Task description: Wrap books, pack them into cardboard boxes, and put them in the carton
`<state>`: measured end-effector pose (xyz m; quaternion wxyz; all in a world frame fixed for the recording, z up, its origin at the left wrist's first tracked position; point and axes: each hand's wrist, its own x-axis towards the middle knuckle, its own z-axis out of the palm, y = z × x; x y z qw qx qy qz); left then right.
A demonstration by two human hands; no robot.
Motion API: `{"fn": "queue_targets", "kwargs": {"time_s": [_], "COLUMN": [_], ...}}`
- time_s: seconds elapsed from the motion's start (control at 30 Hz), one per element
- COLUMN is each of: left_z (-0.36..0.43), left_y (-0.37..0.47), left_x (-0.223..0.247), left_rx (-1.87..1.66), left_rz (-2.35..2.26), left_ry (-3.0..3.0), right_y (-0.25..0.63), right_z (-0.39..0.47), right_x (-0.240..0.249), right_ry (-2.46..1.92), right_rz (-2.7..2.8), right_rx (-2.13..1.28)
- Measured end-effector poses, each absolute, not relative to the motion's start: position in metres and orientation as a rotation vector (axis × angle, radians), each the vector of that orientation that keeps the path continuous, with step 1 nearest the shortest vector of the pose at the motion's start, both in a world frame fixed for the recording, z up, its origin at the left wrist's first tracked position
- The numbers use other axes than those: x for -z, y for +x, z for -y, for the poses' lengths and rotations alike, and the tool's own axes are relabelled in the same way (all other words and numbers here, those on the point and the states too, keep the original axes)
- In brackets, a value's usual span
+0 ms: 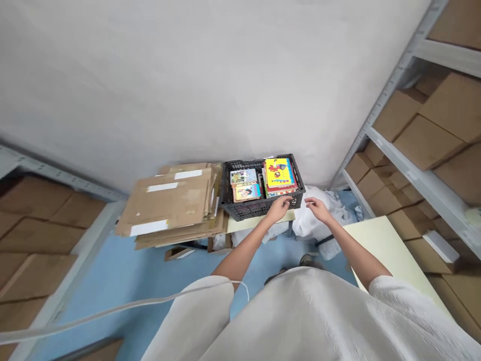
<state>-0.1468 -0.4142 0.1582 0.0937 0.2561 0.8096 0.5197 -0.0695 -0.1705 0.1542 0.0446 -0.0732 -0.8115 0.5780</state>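
A black plastic crate (248, 212) stands against the wall and holds picture books in stacks. On its right side lies a pile topped by a yellow book (277, 173); smaller books (248, 192) sit on the left side. My left hand (278, 208) is at the crate's front wall, near the right corner, with fingers a little bent and apart. Whether it touches the rim I cannot tell. Just right of the crate, my right hand (317, 208) hangs in the air with its fingers loosely parted. Neither hand shows anything in it.
Flattened cardboard boxes (180, 200) are piled left of the crate. White plastic bags (328, 205) lie to the right, below my right hand. A pale table (387, 250) is at my right. Shelves with cardboard boxes (428, 140) flank both sides. A white cable (124, 305) crosses at lower left.
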Motion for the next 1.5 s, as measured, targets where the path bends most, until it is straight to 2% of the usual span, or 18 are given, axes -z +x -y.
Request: {"fn": "queue_targets", "kwargs": {"time_s": [0.17,0.27,0.37,0.57,0.9,1.07,1.23,1.5], "left_z": [0.470,0.510,0.548,0.593,0.610,0.614,0.622,0.632], "left_y": [-0.178,-0.193,-0.208,-0.248,-0.300,-0.297,-0.298,-0.331], "left_x": [-0.162,-0.164,-0.166,-0.167,-0.159,-0.155,-0.156,-0.186], "left_rx": [-1.702,-1.644,-1.428,-0.756,-0.238,-0.279,-0.337,-1.109], "left_rz": [-2.562,-2.722,-2.863,-2.971,-2.762,-2.777,-2.807,-2.827], "left_ry": [0.431,0.227,0.170,0.268,0.785,0.845,0.749,0.489], "right_y": [-0.150,-0.185,-0.207,-0.230,-0.257,-0.255,-0.254,-0.239], "right_z": [0.208,0.239,0.269,0.326,0.420,0.426,0.423,0.421], "right_x": [-0.173,-0.185,-0.194,-0.196,-0.167,-0.148,-0.136,-0.159], "right_ry": [0.141,0.338,0.502,0.719,0.445,0.358,0.287,0.091], "right_rz": [2.546,2.590,2.648,2.746,3.271,3.293,3.183,2.736], "right_rx": [-1.804,-1.815,-1.755,-1.527,-1.059,-0.943,-0.993,-1.305]}}
